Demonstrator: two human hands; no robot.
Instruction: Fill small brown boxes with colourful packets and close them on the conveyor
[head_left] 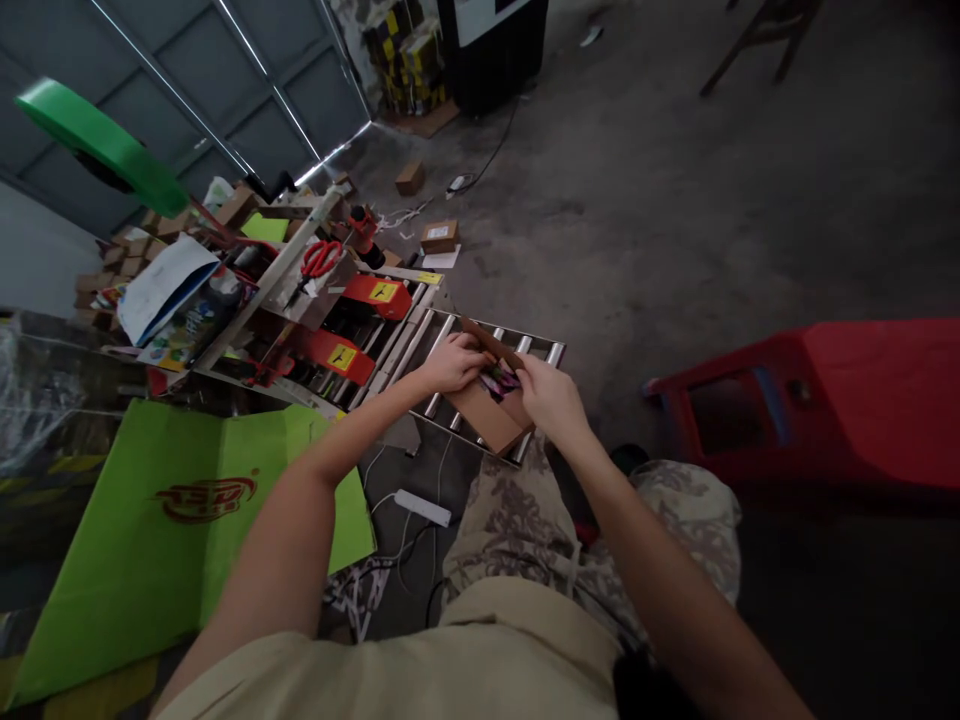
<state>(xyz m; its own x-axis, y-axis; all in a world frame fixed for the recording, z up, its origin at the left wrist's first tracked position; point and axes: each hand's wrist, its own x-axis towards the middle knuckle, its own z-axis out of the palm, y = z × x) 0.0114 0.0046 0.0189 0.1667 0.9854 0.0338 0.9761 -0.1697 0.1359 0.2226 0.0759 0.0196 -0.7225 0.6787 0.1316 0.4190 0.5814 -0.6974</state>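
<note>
Nearest are the camouflage-patterned trousers (517, 515) of the person, and just beyond the knees there is a narrow metal roller conveyor (556, 353). The open brown cardboard box (486, 418) is at the end of this conveyor, set at a slant over the rollers, between the two hands. Inside it, some purple and dark contents (501, 382) are showing.

In my judgement, the step in hand is work at the open top of the box, with the flaps and the contents both within reach of the fingers. The next move calls for a steady hold, I think, because the rollers could turn under the box.

The left arm reaches forward from the lower left, with the elbow a little bent; the left hand (452, 362) is palm down, its fingers curled over the far left edge of the opening. The light is dim there, so I cannot tell whether these fingers pinch anything. The right arm comes diagonally from the lower right, and the right hand (551, 398) grips the right edge of the box.

Farther on, to the left, stand orange-red machine blocks with yellow labels (375, 296), then red-handled scissors (322, 258), and behind all, a grey metal gate (285, 50).
</note>
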